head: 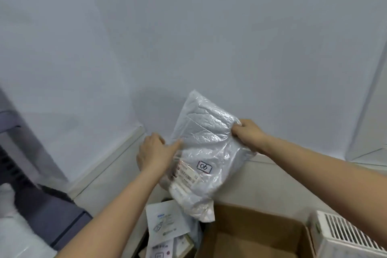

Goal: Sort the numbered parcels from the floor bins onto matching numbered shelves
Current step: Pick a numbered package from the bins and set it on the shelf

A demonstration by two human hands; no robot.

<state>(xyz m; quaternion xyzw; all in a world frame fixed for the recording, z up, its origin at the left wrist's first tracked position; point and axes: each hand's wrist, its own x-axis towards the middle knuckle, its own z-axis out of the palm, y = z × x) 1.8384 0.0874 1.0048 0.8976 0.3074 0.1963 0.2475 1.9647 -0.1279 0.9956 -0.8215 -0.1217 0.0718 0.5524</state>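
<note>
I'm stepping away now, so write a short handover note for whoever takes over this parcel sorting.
Left hand: holds the left edge of the plastic parcel, thumb lying on its front.
Right hand: pinches the parcel's right edge.
The parcel is held up in front of the wall, its handwritten label reading 06 or 90, depending on which way up.
Below: more parcels in a bin and a cardboard box.
Done: one parcel lifted and number showing.
Left: confirm the number, shelve it, then sort the rest. No shelves are in view.
</note>
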